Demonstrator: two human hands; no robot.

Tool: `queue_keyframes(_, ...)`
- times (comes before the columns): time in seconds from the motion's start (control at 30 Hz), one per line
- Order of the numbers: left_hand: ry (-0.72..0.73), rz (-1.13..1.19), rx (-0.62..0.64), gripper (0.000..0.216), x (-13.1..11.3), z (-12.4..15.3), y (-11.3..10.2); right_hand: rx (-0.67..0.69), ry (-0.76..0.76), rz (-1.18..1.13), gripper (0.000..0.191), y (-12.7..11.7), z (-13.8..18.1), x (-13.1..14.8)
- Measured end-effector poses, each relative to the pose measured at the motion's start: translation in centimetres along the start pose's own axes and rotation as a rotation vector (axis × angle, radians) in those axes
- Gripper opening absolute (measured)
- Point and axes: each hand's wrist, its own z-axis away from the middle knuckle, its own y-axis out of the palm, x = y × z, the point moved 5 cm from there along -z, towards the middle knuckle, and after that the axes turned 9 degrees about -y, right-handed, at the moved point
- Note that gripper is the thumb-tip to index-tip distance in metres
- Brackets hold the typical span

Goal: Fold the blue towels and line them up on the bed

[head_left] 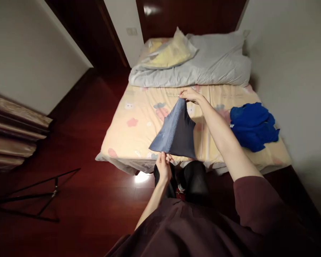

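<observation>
A blue-grey sleeveless top is stretched between my hands above the near middle of the bed. Its left part catches the light, while the right part is darker and has a curved side edge. My right hand pinches the narrow upper end. Down at the wide lower hem, my left hand grips the edge between thumb and fingers. To the right of my right forearm, a crumpled bright blue garment lies on the bed.
The bed has a peach patterned sheet. A grey quilt and a yellow pillow lie at its far end. Black tripod legs stand on the red floor at left, near a curtain. A wall borders the right side.
</observation>
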Motion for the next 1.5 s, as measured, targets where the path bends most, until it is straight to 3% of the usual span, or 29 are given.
queue_keyframes(0.17, 0.361, -0.215, 0.068, 0.057, -12.8, -3.6, 1.7, -0.236, -0.074, -0.151, 0.038, -4.4, 5.3, 7.1)
queue_keyframes(0.3, 0.433, -0.340, 0.125, 0.056, -21.4, -7.3, 4.5, -0.340, -0.214, -0.307, 0.038, -7.1, 10.0, 11.1)
queue_keyframes(0.43, 0.457, -0.389, 0.203, 0.047, -26.8, -9.4, 8.1, -0.369, -0.435, -0.325, 0.046, -9.1, 15.2, 14.1)
queue_keyframes(0.6, 0.506, -0.432, 0.309, 0.039, -30.6, -8.9, 11.7, -0.480, -0.587, -0.179, 0.044, -11.7, 21.4, 16.3)
queue_keyframes(0.8, 0.630, -0.410, 0.319, 0.048, -32.3, -6.4, 13.4, -0.608, -0.639, -0.123, 0.047, -13.9, 25.6, 16.1)
queue_keyframes(1.07, 0.566, -0.417, 0.294, 0.037, -29.8, -4.1, 12.7, -0.643, -0.498, -0.294, 0.059, -15.4, 27.2, 11.5)
queue_keyframes(1.3, 0.542, -0.439, 0.375, 0.042, -27.4, -0.2, 10.8, -0.564, -0.440, -0.364, 0.062, -13.7, 34.0, 9.0)
queue_keyframes(1.5, 0.538, -0.492, 0.412, 0.045, -26.0, 2.4, 8.2, -0.606, -0.322, -0.395, 0.056, -12.2, 38.4, 5.9)
